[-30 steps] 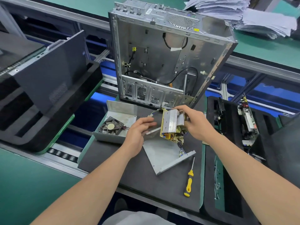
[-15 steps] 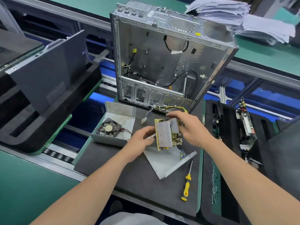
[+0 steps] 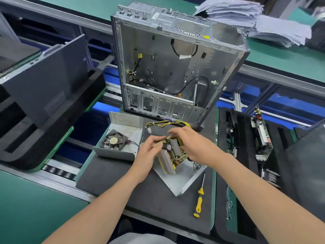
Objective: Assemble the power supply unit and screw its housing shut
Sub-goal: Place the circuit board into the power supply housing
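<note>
The power supply circuit board (image 3: 168,156), yellow with silver heat sinks and a black capacitor, is tilted above a flat metal housing cover (image 3: 179,178) on the black mat. My left hand (image 3: 148,152) grips its left edge. My right hand (image 3: 190,143) grips its far right side. A bundle of yellow and black wires (image 3: 167,124) loops out behind the board. The other housing half (image 3: 121,138), a grey metal tray with a fan (image 3: 114,140) in it, lies to the left. A yellow-handled screwdriver (image 3: 199,199) lies to the right on the mat.
An open computer case (image 3: 175,67) stands upright just behind the mat (image 3: 123,187). A black foam tray with a dark panel (image 3: 44,80) sits at the left. Another foam tray with circuit boards (image 3: 262,132) sits at the right. Paper stacks (image 3: 246,18) lie far back.
Both hands turned the board and lowered it toward the housing cover. The heat sinks now face up and toward me. The wire bundle has come into view behind it.
</note>
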A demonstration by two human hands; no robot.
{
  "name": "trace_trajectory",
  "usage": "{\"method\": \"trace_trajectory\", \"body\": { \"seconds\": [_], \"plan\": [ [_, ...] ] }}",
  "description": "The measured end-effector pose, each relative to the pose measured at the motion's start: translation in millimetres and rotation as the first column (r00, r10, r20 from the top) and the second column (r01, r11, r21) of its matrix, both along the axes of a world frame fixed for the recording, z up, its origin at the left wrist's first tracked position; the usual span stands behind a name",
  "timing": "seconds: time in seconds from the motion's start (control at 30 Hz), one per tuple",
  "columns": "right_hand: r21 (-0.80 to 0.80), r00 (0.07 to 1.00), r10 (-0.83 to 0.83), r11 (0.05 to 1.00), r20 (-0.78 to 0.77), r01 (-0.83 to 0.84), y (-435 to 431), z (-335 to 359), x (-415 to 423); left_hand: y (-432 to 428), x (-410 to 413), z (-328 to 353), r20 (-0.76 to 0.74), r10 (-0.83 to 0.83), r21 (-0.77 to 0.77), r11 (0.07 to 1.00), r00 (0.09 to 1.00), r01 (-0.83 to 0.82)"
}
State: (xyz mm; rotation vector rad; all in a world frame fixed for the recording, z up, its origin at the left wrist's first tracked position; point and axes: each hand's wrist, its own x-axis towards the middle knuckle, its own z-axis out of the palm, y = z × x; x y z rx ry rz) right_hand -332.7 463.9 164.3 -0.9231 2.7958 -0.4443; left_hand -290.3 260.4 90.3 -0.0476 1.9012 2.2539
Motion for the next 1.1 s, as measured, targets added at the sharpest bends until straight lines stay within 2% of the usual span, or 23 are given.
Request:
{"method": "trace_trajectory", "body": {
  "seconds": [0.1,0.2,0.27,0.33,0.43,0.53,0.6,0.7,0.9,1.03,1.1],
  "plan": [
    [-0.041,0.993,-0.114,0.993,-0.039,0.113,10,1,5,1,0,4,-0.005,0.004,-0.053,0.999,1.000,-0.005],
    [-0.167,0.967,-0.180,0.974,-0.182,0.150,20,-3,13,2,1,6,-0.002,-0.015,-0.103,0.995,1.000,0.015],
    [-0.264,0.946,-0.265,0.941,-0.186,0.212,23,-7,16,3,1,6,-0.006,-0.013,-0.142,0.990,1.000,0.012],
    [-0.321,0.915,-0.394,0.880,-0.087,0.349,24,-9,17,3,0,5,-0.016,-0.017,-0.172,0.985,1.000,0.013],
    [-0.325,0.843,-0.519,0.780,0.141,0.535,24,-12,20,3,1,3,-0.035,-0.031,-0.179,0.984,0.999,0.024],
    [-0.335,0.789,-0.435,0.735,0.435,0.590,21,-17,29,3,0,4,-0.044,-0.035,-0.175,0.984,0.998,0.027],
    [-0.314,0.779,-0.356,0.768,0.516,0.559,16,-20,38,4,0,3,-0.043,-0.040,-0.173,0.984,0.998,0.032],
    [-0.254,0.785,-0.435,0.778,0.442,0.574,-3,-23,52,3,0,2,-0.037,-0.046,-0.168,0.985,0.998,0.039],
    [-0.301,0.783,-0.537,0.726,0.313,0.618,-27,-30,60,2,-3,0,-0.028,-0.062,-0.143,0.988,0.998,0.057],
    [-0.375,0.743,-0.640,0.652,0.195,0.660,-36,-37,70,2,-6,-3,-0.019,-0.053,-0.106,0.993,0.998,0.051],
    [-0.397,0.720,-0.666,0.617,0.198,0.680,-38,-40,75,3,-7,-3,-0.018,-0.052,-0.100,0.994,0.998,0.050]
  ]
}}
